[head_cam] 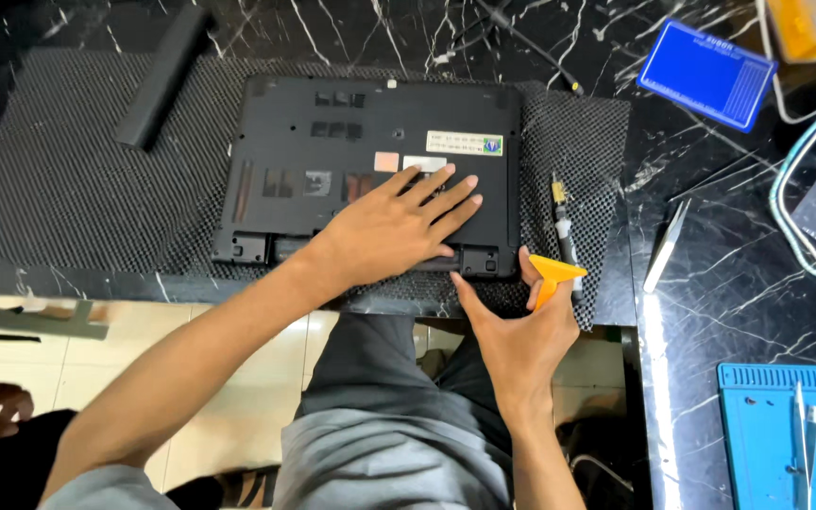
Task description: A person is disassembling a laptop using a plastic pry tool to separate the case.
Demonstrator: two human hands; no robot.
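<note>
Laptop [370,161], underside up on mesh mat [77,189]: left hand [399,227] flat, empty; right hand [521,331] pinching orange pry pick [552,279] at near-right corner—risk: slipping pick gouges casing.

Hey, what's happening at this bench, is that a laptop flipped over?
Yes. A black laptop lies bottom-up on a dark mesh mat on a black marble table. The person's left hand presses flat on its underside, near the front edge. The right hand holds an orange plastic pry tool at the laptop's near right corner. A screwdriver lies beside it on the mat, and tweezers rest farther right.
</note>
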